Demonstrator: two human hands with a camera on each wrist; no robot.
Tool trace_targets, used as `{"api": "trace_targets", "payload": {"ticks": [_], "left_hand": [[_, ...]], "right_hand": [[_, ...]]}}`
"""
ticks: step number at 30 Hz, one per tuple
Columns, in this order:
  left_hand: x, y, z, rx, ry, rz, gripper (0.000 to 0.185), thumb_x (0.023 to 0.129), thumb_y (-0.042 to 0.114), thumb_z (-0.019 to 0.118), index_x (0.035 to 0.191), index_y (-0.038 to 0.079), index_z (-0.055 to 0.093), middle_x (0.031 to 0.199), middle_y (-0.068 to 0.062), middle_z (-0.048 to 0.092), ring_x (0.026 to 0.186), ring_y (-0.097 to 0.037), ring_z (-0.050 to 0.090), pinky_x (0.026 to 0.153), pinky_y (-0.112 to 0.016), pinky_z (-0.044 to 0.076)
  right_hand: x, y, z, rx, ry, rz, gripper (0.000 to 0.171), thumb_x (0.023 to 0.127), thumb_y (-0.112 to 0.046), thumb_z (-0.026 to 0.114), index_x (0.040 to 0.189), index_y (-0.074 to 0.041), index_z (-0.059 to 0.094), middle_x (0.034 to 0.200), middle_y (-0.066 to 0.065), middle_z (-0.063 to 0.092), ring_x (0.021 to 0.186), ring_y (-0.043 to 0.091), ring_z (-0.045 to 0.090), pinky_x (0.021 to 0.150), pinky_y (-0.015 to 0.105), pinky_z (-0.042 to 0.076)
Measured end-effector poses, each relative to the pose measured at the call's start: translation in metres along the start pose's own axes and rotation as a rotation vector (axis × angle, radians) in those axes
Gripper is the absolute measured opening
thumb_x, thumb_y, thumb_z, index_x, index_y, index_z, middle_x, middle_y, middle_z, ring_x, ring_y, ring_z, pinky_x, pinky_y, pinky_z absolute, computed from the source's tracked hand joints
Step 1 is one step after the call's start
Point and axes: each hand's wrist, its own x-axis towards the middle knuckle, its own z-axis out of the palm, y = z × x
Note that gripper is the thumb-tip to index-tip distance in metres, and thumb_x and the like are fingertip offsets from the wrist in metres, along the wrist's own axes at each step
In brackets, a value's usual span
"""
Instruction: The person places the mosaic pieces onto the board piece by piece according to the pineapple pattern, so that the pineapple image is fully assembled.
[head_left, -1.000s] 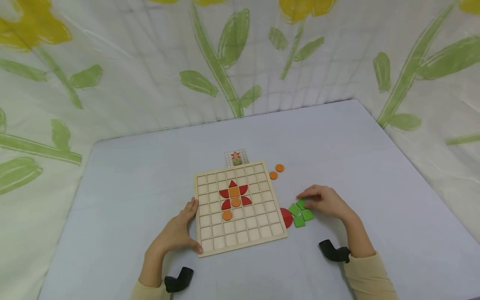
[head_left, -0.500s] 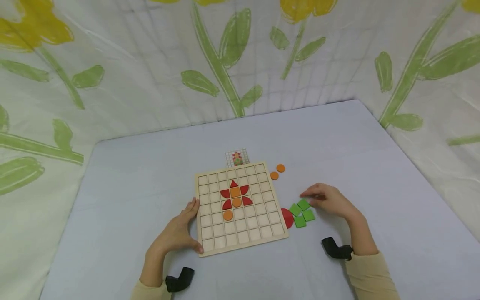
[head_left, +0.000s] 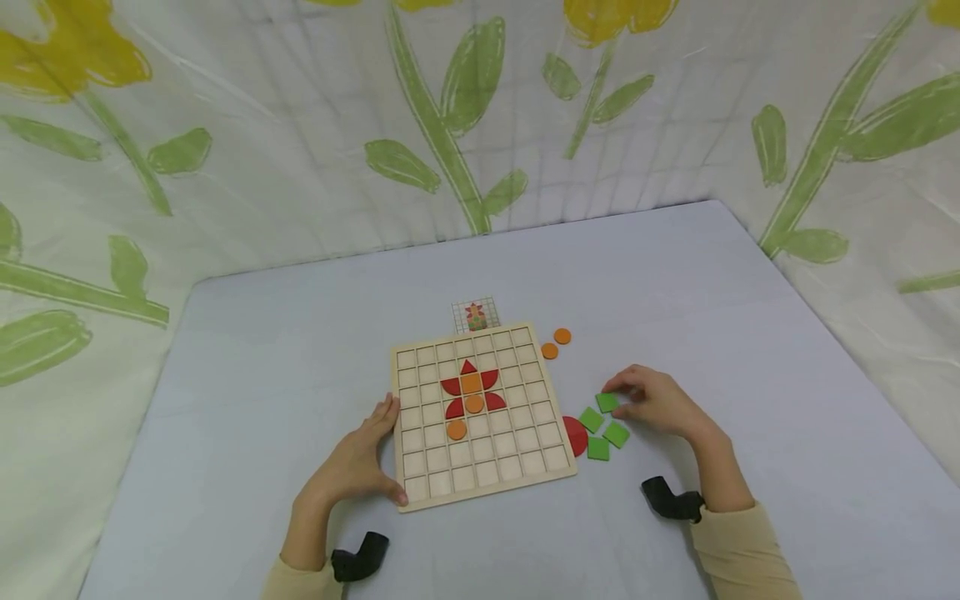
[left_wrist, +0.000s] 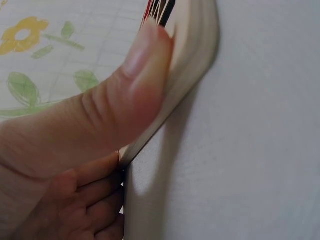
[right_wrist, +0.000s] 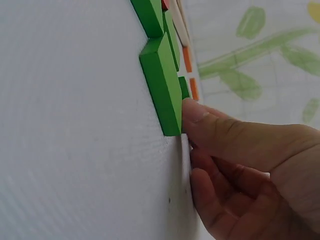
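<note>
A square wooden grid board (head_left: 489, 492) lies on the table. My left hand (head_left: 351, 467) rests along its left edge, fingers on the side and thumb (left_wrist: 142, 75) at the near corner. Right of the board, my right hand (head_left: 663, 406) pinches a green square tile (head_left: 607, 402) between thumb and index finger; in the right wrist view the thumb covers part of the tile (right_wrist: 184, 87). Several more green tiles (head_left: 597, 448) lie beside it. On the board, red pieces (head_left: 454, 408), an orange square (head_left: 470, 383) and orange discs (head_left: 474, 403) sit in cells.
A small pattern card (head_left: 476, 316) lies at the board's far edge. Two orange discs (head_left: 562, 336) are off its right side. A large red rounded piece (head_left: 576, 436) lies against the right edge. A flower-printed curtain (head_left: 300, 150) hangs behind the table.
My right thumb and index finger have closed on the far green tile, which has shifted slightly away from the others. The left hand stays at the board's edge.
</note>
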Motion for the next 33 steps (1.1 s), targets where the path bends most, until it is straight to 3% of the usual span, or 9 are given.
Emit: {"api": "trace_targets", "payload": {"ticks": [6, 17, 33], "left_hand": [[0.000, 0.001, 0.000, -0.001, -0.002, -0.003, 0.133, 0.043, 0.025, 0.097, 0.149, -0.009, 0.023, 0.157, -0.023, 0.017, 0.143, -0.043, 0.017, 0.110, -0.063, 0.022], [-0.001, 0.000, -0.001, -0.001, -0.003, 0.002, 0.133, 0.044, 0.025, 0.097, 0.149, -0.009, 0.023, 0.157, -0.023, 0.017, 0.143, -0.043, 0.016, 0.110, -0.065, 0.021], [0.000, 0.000, 0.000, 0.005, -0.003, -0.003, 0.133, 0.044, 0.025, 0.097, 0.149, -0.008, 0.023, 0.157, -0.022, 0.017, 0.143, -0.043, 0.017, 0.110, -0.064, 0.021]], "right_hand": [[-0.002, -0.007, 0.001, 0.021, 0.032, 0.048, 0.029, 0.079, -0.001, 0.076, 0.107, 0.003, 0.069, 0.107, 0.013, 0.067, 0.100, 0.031, 0.059, 0.086, 0.047, 0.052], [0.009, -0.036, 0.022, 0.029, 0.186, 0.014, 0.030, 0.076, -0.003, 0.080, 0.104, 0.002, 0.071, 0.101, 0.011, 0.070, 0.092, 0.028, 0.062, 0.086, 0.050, 0.050], [0.038, -0.096, 0.079, 0.040, 0.125, -0.017, 0.027, 0.073, -0.008, 0.084, 0.098, -0.008, 0.075, 0.096, 0.000, 0.067, 0.090, 0.019, 0.062, 0.077, 0.033, 0.054]]}}
